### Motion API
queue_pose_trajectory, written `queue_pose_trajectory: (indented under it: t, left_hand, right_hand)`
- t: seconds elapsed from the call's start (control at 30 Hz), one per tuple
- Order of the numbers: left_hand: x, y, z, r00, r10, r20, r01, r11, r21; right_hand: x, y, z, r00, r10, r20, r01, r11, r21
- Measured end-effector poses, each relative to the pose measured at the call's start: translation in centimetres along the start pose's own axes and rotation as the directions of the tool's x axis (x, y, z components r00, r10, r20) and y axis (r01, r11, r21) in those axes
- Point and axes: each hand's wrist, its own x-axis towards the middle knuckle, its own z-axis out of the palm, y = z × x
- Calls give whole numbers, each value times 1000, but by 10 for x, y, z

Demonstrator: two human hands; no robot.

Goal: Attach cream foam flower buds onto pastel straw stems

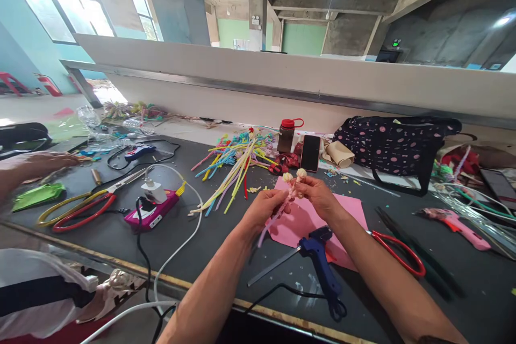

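Over a pink sheet (296,220), my left hand (264,208) pinches a fuzzy lilac pipe-cleaner stem (264,232) whose lower end hangs below the fingers. My right hand (320,194) is closed on the upper part of this piece, its fingertips close to the left ones. Two small cream knobbly heads, like flower buds (301,173), stick up above the fingers. How the heads join the stem is hidden by the fingers. Just below the hands, a blue glue gun (320,263) with a glue stick in its back lies on the sheet and the dark tabletop.
Bundled coloured pipe cleaners (237,166) lie beyond my left hand. Around are a bottle (286,137), phone (310,153), patterned bag (395,145), pink glue gun (455,226), red-handled scissors (399,252), power strip (155,209) with cables and large scissors (86,209). Another person's hand (44,164) reaches in at left.
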Motion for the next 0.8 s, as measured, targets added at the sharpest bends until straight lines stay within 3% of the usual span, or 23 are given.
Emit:
queue_pose_trajectory:
  t: [0.1,0.2,0.47,0.63,0.8]
  left_hand:
    - [2,-2,-4,993,-100,62,106,988,-110]
    - [2,-2,-6,982,-167,84,175,979,-102]
    - [-6,5,-4,978,-158,140,158,987,7]
    - [-1,3,-8,999,-48,3,48,980,-191]
    - [2,3,-9,990,21,-141,-60,960,-273]
  right_hand:
    - [1,-2,-3,1000,24,-18,-24,1000,18]
    - [1,-5,-4,999,44,-13,-43,999,12]
    - [-2,-12,-4,1000,-1,5,0,1000,11]
    - [0,-9,-7,994,61,-90,-53,995,83]
    - [-6,-5,1,981,155,119,-146,986,-87]
